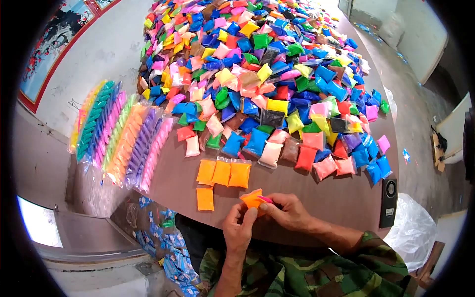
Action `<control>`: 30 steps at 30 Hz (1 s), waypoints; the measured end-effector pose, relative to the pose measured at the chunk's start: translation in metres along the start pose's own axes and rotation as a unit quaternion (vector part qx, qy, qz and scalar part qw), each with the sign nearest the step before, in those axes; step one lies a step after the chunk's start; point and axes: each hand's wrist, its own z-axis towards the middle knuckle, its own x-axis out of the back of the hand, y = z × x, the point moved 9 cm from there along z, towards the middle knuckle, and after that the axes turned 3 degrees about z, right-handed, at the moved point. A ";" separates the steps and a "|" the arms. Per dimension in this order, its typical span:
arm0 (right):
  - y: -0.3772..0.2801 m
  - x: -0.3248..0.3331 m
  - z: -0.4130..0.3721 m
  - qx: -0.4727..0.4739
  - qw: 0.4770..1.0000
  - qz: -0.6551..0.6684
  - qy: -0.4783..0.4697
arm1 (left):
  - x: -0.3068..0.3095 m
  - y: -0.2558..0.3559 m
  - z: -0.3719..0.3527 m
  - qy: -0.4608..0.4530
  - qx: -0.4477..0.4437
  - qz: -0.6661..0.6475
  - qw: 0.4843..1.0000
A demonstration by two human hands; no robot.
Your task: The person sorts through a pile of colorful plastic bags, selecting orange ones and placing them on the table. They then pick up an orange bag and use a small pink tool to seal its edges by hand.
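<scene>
Near the table's front edge, my left hand pinches a small orange packet between thumb and fingers. My right hand closes on the packet's right side. A thin pink piece shows at the right fingertips, against the packet; I cannot make out what it is. Just beyond my left hand lie several flat orange packets: a row with this orange packet at its right end, and one orange packet below the row.
A large heap of colourful packets covers the far part of the brown table. Long twisted bundles in clear plastic hang over the left edge. A black device sits at the right edge. Blue wrappers litter the floor.
</scene>
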 end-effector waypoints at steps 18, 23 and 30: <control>-0.012 -0.009 0.000 0.018 0.998 -0.053 -0.038 | 0.010 -0.005 -0.001 -0.039 -0.034 -0.016 0.999; -0.003 -0.006 -0.001 -0.001 0.998 -0.064 -0.019 | 0.014 -0.002 -0.001 0.003 -0.036 -0.016 0.999; -0.010 0.005 -0.005 0.075 0.990 -0.104 0.066 | 0.038 0.040 -0.025 0.110 -0.180 0.321 0.923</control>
